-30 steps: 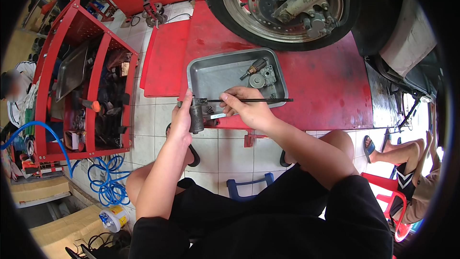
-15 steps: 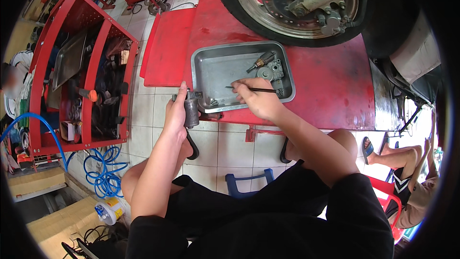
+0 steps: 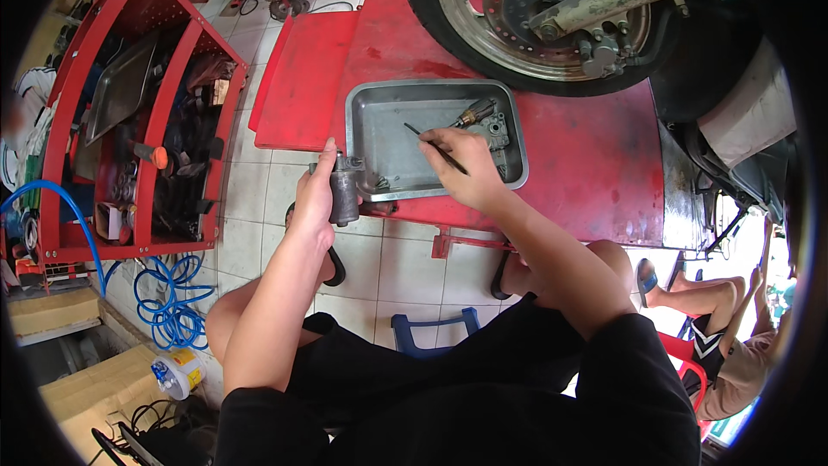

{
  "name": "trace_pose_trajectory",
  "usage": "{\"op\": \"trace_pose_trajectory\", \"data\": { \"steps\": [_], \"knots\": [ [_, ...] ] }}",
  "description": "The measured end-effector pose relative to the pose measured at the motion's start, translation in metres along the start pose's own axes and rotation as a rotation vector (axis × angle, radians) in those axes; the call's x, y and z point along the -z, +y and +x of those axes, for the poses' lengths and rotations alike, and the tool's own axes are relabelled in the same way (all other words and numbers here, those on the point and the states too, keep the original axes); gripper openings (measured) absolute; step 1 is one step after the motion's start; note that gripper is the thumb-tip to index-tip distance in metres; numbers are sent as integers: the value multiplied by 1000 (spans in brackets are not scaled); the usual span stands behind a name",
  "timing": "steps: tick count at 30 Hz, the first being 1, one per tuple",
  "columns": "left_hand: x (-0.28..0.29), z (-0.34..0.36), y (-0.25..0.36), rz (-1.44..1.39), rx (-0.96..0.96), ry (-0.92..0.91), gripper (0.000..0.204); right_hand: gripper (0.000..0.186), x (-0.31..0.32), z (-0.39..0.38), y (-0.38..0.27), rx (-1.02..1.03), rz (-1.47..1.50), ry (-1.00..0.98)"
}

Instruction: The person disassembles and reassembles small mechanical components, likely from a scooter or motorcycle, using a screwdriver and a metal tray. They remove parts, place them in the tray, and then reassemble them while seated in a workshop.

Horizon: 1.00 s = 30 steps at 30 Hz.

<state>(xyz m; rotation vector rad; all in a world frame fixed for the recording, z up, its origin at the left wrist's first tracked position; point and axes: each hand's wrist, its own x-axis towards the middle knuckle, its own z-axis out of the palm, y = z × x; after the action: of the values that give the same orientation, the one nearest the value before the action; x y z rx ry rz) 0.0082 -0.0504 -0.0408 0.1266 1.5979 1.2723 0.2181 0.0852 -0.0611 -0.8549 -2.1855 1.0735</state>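
Observation:
My left hand [image 3: 316, 194] is closed around a grey metal cylinder with a mounting lug, like a small motor housing [image 3: 346, 197], held upright at the left front corner of a metal tray [image 3: 431, 85]. Over the tray, my right hand [image 3: 468, 166] pinches a thin dark rod-shaped tool [image 3: 451, 159]; its tip points up and left, away from the cylinder. Inside the tray, beyond my right hand, lie a motor armature [image 3: 474, 112] with a copper-coloured band and a grey cast metal part [image 3: 495, 130], partly hidden by that hand. Small metal pieces [image 3: 382, 183] rest near the tray's front left corner.
The tray stands on a red metal platform [image 3: 586, 155], with a motorcycle wheel [image 3: 517, 78] at its far side. A red tool shelf [image 3: 151, 134] is at left, above a coiled blue hose [image 3: 172, 302]. A blue stool [image 3: 435, 328] is below me; another person sits at right.
My right hand has turned the rod tool from nearly level to a slant, tip up and left. My left hand still holds the cylinder. The whole view has shifted slightly.

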Motion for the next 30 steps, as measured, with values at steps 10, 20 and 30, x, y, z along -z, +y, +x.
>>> {"op": "trace_pose_trajectory", "data": {
  "steps": [10, 20, 30],
  "knots": [
    [-2, -1, 4, -29, 10, -5, 56, 29, -4, 2, -1, -4, -43, 25],
    [-9, -2, 6, -48, 14, -28, 56, 28, -2, -26, -27, 117, -29, -63],
    [-6, 3, 0, -61, 33, -52, 57, 31, -3, -8, -2, 78, -202, 22]
  ]
}}
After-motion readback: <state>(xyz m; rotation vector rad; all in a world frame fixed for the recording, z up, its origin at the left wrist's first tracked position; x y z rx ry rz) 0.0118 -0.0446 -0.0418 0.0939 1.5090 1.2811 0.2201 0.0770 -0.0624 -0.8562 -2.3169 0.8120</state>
